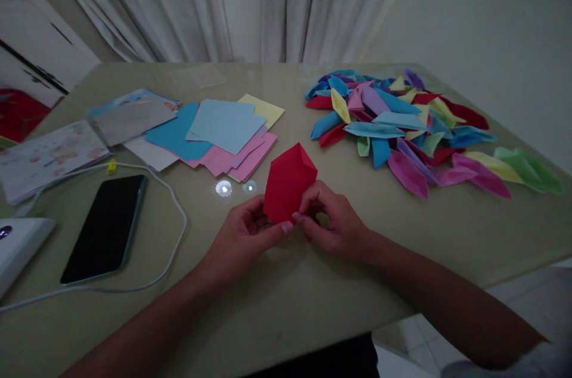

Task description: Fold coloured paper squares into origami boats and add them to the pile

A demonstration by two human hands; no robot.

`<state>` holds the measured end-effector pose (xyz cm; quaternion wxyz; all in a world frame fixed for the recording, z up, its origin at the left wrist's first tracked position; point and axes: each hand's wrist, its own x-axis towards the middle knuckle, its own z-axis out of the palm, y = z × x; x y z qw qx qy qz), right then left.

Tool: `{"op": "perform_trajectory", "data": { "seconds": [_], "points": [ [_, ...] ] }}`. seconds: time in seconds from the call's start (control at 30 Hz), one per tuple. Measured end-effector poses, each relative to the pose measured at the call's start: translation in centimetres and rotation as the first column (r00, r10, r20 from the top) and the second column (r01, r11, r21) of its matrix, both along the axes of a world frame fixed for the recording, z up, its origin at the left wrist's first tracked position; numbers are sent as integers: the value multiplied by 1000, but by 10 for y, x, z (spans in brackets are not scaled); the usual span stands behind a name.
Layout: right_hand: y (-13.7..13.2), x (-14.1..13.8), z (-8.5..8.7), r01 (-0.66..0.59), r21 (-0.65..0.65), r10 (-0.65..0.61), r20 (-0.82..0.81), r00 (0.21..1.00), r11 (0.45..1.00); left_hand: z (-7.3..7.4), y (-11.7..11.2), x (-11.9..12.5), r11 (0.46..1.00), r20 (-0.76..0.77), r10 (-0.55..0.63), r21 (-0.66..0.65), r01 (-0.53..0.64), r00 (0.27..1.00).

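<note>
A red sheet of origami paper (288, 184), partly folded with a creased flap at its top right, is held up above the table in both hands. My left hand (248, 232) grips its lower left edge, thumb in front and fingers behind. At the lower right corner, my right hand (328, 220) pinches the paper between thumb and curled fingers. Beyond it to the left lies a loose stack of square coloured paper (227, 124) in blue, pink and yellow. A heap of folded paper pieces (393, 118) in many colours spreads over the right side.
On the left are a black-screened phone (105, 229), a looping white cable (181, 217) with a yellow tag, and a white device (24, 244) at the edge. Patterned paper packets (53, 154) lie behind them. Curtains (286, 2) hang beyond the table (214, 330).
</note>
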<state>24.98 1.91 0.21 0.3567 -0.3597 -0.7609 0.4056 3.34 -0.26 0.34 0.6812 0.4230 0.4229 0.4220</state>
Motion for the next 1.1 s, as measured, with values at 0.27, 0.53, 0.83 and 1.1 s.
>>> {"op": "perform_trajectory", "data": {
  "seconds": [0.27, 0.53, 0.83, 1.1],
  "points": [
    [1, -1, 8, 96, -177, -123, -147, 981, 979, 0, 1, -4, 992, -76, 124, 28, -122, 989],
    [13, -4, 8, -99, -603, -133, -328, 935, 791, -1, -2, -2, 993, -76, 106, 63, -102, 991],
    [15, -2, 6, -212, -599, -22, -358, 933, 772, 2, -1, -1, 992, -62, 104, 74, -99, 993],
    [12, -2, 7, -200, -607, 1, -312, 950, 769, -4, -4, -3, 996, -16, 88, 34, -88, 996]
  ]
}}
